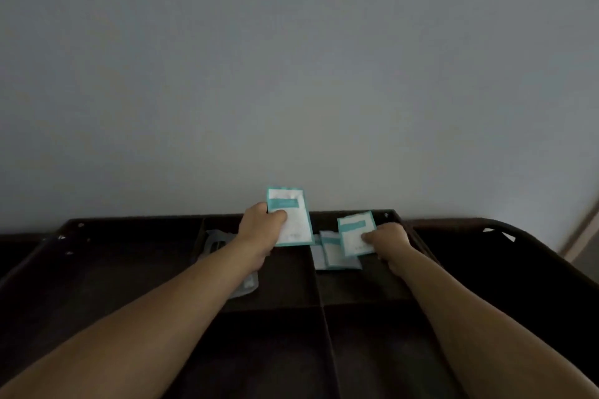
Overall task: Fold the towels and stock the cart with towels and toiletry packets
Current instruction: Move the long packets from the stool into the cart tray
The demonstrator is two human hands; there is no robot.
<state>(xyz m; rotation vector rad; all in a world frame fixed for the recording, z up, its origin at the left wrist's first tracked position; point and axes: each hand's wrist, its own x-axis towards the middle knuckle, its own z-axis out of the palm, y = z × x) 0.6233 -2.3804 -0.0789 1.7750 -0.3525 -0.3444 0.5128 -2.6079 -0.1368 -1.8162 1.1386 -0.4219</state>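
Note:
My left hand (261, 230) holds a white and teal toiletry packet (291, 220) upright above the far middle compartment of the dark cart top (129, 269). My right hand (387, 238) pinches a second white and teal packet (355, 235) over the far right compartment. Below it, a small pile of similar packets (334, 257) lies flat in that compartment. A clear plastic-wrapped packet (215, 243) lies under my left forearm in the middle compartment. No towels are in sight.
Low dividers (319, 288) split the cart top into several compartments. A pale wall (291, 74) stands right behind the cart. A dark bin with a cut-out handle (499, 233) sits to the right. A doorframe edge (580, 236) shows at far right.

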